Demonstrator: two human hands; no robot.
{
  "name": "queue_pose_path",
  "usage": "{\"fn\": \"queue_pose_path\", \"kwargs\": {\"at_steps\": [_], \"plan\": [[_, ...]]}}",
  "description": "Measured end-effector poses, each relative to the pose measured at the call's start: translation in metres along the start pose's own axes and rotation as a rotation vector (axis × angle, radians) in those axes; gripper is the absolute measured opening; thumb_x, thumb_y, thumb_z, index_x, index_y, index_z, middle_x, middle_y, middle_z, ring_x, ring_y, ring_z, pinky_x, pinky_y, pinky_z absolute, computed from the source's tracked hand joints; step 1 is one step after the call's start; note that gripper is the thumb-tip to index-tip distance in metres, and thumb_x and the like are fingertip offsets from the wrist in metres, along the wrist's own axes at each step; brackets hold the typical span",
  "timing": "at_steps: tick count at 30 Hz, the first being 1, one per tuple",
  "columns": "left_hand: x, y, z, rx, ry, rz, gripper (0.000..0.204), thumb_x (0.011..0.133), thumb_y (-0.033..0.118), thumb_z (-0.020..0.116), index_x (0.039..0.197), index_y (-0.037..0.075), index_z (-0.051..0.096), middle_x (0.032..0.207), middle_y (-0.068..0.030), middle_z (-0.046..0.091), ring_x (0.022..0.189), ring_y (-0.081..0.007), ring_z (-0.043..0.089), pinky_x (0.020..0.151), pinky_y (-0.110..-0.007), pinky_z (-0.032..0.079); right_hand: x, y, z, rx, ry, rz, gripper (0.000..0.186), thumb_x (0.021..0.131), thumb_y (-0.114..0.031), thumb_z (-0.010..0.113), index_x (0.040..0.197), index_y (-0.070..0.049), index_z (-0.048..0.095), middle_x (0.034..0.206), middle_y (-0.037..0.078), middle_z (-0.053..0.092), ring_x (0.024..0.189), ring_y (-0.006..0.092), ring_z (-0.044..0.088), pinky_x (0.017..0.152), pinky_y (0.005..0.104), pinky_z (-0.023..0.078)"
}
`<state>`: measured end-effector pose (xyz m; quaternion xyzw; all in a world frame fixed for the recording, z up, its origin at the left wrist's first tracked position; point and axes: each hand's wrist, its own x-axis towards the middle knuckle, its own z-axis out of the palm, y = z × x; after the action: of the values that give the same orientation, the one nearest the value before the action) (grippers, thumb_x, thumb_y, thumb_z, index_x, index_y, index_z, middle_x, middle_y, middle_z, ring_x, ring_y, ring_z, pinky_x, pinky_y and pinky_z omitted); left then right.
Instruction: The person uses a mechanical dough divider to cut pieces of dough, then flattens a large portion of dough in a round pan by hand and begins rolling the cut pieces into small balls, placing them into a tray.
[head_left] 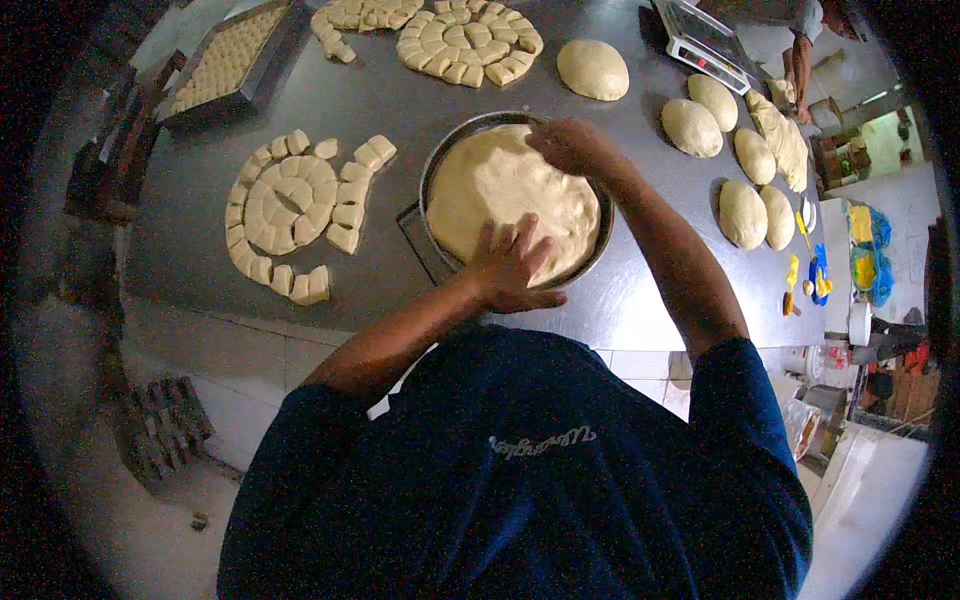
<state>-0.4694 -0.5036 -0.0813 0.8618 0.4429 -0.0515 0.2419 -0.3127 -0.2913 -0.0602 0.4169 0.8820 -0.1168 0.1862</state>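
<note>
Steel table (370,100), white-edged scale (708,52), dark rectangular tray (266,62)

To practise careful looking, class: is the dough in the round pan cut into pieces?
No, the dough in the pan shows as one unbroken mass.

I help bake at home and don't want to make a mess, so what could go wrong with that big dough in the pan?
The big dough reaches close to the rim of the round pan, so pressing might push some over. It might stick to the spread left hand. And if the pan slid left, it could bump the cut dough pieces.
</note>
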Motion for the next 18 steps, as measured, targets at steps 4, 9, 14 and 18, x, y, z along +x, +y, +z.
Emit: {"fn": "queue_pose_path", "kwargs": {"at_steps": [4,9,14,18], "plan": [[0.032,-0.004,0.044,-0.045,-0.099,0.101,0.128,0.076,0.101,0.030,0.167,0.013,0.006,0.169,-0.0300,-0.008,0.155,-0.0509,-0.008,0.122,-0.067,-0.006,-0.015,-0.101,0.099,-0.140,0.623,-0.106,0.075,0.095,-0.076,0.044,0.160,-0.040,0.032,0.167,0.022,0.027,0.137,0.0725,0.028,0.096,0.0883,0.031],[0.012,-0.014,0.016,-0.075,-0.104,0.141,0.138,0.066,0.105,0.039,0.167,0.018,0.005,0.170,-0.0263,-0.010,0.155,-0.0509,-0.009,0.120,-0.070,-0.005,-0.008,-0.075,0.024,-0.059,-0.074,-0.339,0.068,0.102,-0.063,0.042,0.159,-0.026,0.039,0.168,0.024,0.020,0.141,0.0658,0.029,0.108,0.0774,0.032],[0.019,-0.010,0.085,-0.303,-0.315,0.044,0.143,0.058,0.106,0.048,0.168,0.026,0.006,0.172,-0.0201,-0.013,0.156,-0.0511,-0.006,0.117,-0.076,-0.004,-0.037,-0.157,0.063,-0.190,0.147,-0.467,0.058,0.104,-0.049,0.044,0.150,-0.016,0.049,0.168,0.023,0.022,0.136,0.0667,0.036,0.104,0.0710,0.043],[-0.006,0.030,0.015,-0.104,-0.213,-0.060,0.138,0.058,0.107,0.046,0.167,0.033,0.005,0.171,-0.0207,-0.014,0.155,-0.0514,-0.010,0.111,-0.081,-0.008,0.009,-0.117,0.044,0.314,-0.132,-0.190,0.064,0.105,-0.059,0.034,0.151,-0.017,0.048,0.170,0.013,0.023,0.146,0.0574,0.028,0.104,0.0733,0.041]]}}
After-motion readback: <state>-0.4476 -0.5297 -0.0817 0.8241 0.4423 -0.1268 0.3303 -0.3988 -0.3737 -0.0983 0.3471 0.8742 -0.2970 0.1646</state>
